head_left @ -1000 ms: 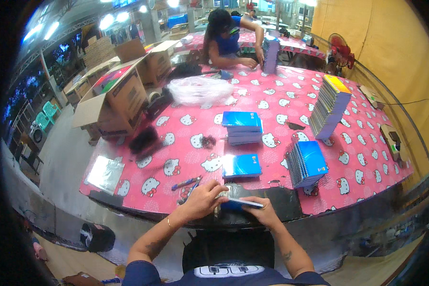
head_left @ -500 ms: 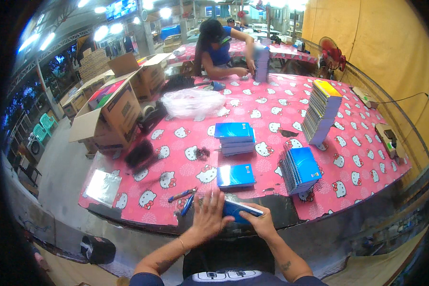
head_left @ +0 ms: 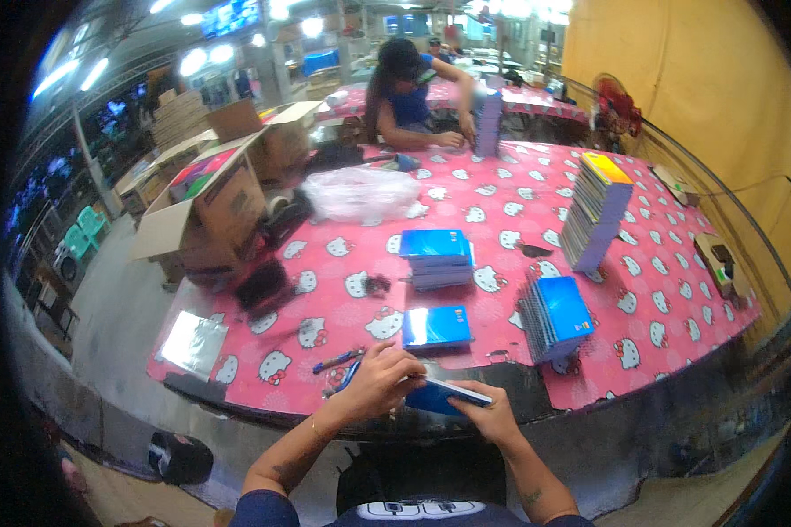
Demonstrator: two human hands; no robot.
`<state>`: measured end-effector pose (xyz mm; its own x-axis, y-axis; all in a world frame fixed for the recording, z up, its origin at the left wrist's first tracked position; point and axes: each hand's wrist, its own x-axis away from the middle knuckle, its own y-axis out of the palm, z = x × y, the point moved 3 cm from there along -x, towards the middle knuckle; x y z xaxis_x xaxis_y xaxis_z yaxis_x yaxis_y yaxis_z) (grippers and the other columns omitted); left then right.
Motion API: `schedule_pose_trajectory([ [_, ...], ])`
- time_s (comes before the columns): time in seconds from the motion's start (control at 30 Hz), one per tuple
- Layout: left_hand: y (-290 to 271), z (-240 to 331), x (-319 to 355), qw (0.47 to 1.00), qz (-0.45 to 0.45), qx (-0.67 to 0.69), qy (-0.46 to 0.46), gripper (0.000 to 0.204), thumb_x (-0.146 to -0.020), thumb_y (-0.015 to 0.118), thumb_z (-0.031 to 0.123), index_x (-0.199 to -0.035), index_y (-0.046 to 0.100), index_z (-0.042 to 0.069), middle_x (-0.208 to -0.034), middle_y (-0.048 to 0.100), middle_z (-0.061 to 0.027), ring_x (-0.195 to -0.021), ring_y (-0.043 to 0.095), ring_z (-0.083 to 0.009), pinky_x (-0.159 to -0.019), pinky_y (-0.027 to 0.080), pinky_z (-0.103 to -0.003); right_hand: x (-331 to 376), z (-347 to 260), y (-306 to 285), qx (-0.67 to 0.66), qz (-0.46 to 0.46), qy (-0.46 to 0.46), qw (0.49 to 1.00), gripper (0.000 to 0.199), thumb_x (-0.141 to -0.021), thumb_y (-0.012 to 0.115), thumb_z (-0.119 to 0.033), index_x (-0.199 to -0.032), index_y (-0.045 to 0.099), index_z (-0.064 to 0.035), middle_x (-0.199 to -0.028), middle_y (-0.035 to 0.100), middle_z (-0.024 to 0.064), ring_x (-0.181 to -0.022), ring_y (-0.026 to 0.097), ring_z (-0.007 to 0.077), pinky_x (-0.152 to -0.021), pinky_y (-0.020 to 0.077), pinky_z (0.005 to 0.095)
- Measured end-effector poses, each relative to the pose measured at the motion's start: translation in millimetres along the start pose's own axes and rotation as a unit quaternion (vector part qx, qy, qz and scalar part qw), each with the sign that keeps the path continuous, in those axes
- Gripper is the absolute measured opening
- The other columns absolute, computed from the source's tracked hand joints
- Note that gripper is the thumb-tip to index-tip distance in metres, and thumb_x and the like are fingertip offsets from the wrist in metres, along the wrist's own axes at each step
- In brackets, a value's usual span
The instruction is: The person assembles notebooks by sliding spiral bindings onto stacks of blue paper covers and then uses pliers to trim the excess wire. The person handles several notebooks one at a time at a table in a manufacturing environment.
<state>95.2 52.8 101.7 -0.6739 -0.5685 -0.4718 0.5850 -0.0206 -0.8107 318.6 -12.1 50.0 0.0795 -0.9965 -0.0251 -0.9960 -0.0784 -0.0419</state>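
A blue notebook [head_left: 438,400] is held tilted on edge at the table's near edge, its white page edges facing up. My right hand [head_left: 492,411] grips its right end, thumb on top. At its left end my left hand [head_left: 380,379] is closed with bent fingers in a pinch; what lies between the fingertips is hidden. Just beyond my left hand are pliers with blue handles [head_left: 346,378] and a slim pen-like tool [head_left: 337,361]. Past the held notebook lies a low pile of blue notebooks [head_left: 437,328], with a taller blue stack [head_left: 437,260] behind it.
More blue notebooks with black coils [head_left: 558,318] and a tall yellow-topped stack [head_left: 598,211] stand to the right. Cardboard boxes [head_left: 215,215], a clear plastic bag [head_left: 360,193] and black coils [head_left: 264,288] are on the left. A co-worker [head_left: 404,97] handles a stack across the table.
My left hand has gone from lying flat with fingers stretched to a bent-finger pinch at the notebook's left end. The right hand still holds the notebook, which has tilted slightly.
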Motion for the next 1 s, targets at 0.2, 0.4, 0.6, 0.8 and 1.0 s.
schedule_pose_trajectory([
  [0.2, 73.8, 36.2, 41.7, 0.979, -0.003, -0.197, -0.041, 0.087, -0.098, 0.043, 0.063, -0.157, 0.028, 0.001, -0.167, 0.02, -0.0174, -0.156, 0.007, -0.0361, -0.119, -0.006, -0.064, 2.4, -2.5, 0.3, -0.09, 0.092, -0.015, 0.992, 0.029, -0.087, 0.076, -0.001, -0.115, 0.072, 0.0028, -0.105, 0.073, 0.0065, -0.094, 0.065, 0.011, -0.086, 0.0522, 0.0266],
  [0.4, 43.6, 17.2, 5.8, 0.944, 0.041, -0.314, -0.09, 0.092, -0.097, 0.039, 0.067, -0.158, 0.025, 0.0, -0.167, 0.017, -0.0202, -0.156, 0.007, -0.036, -0.12, -0.01, -0.062, -0.3, -5.4, 22.1, -0.119, 0.063, -0.024, 0.991, 0.03, -0.088, 0.075, -0.001, -0.117, 0.072, 0.0027, -0.103, 0.073, 0.0053, -0.092, 0.066, 0.0102, -0.083, 0.0524, 0.025],
  [0.6, 47.0, 23.2, -3.2, 0.935, 0.108, -0.325, -0.094, 0.092, -0.097, 0.038, 0.067, -0.156, 0.029, -0.003, -0.166, 0.02, -0.0228, -0.157, 0.005, -0.0335, -0.12, -0.009, -0.06, 4.2, 3.0, 11.6, -0.041, 0.055, -0.025, 0.997, 0.029, -0.088, 0.074, 0.0, -0.116, 0.071, 0.0045, -0.103, 0.073, 0.0066, -0.091, 0.066, 0.0115, -0.083, 0.0528, 0.0255],
  [0.8, 88.0, 37.2, 45.7, 0.982, 0.07, -0.174, -0.009, 0.089, -0.1, 0.038, 0.063, -0.158, 0.022, -0.003, -0.167, 0.014, -0.0222, -0.157, 0.001, -0.037, -0.12, -0.009, -0.06, -0.2, 1.3, 9.8, -0.041, 0.022, -0.057, 0.997, 0.029, -0.088, 0.074, 0.001, -0.116, 0.071, 0.0035, -0.105, 0.073, 0.006, -0.093, 0.066, 0.012, -0.085, 0.053, 0.026],
  [1.0, 98.7, 54.6, 66.3, 0.989, 0.053, -0.13, 0.035, 0.086, -0.099, 0.05, 0.058, -0.153, 0.03, -0.006, -0.162, 0.026, -0.0255, -0.155, 0.012, -0.0382, -0.12, -0.006, -0.062, -12.2, 1.3, 9.6, -0.056, 0.02, -0.067, 0.996, 0.03, -0.089, 0.072, -0.001, -0.119, 0.072, -0.0002, -0.102, 0.075, 0.006, -0.093, 0.065, 0.0087, -0.085, 0.0531, 0.0265],
])
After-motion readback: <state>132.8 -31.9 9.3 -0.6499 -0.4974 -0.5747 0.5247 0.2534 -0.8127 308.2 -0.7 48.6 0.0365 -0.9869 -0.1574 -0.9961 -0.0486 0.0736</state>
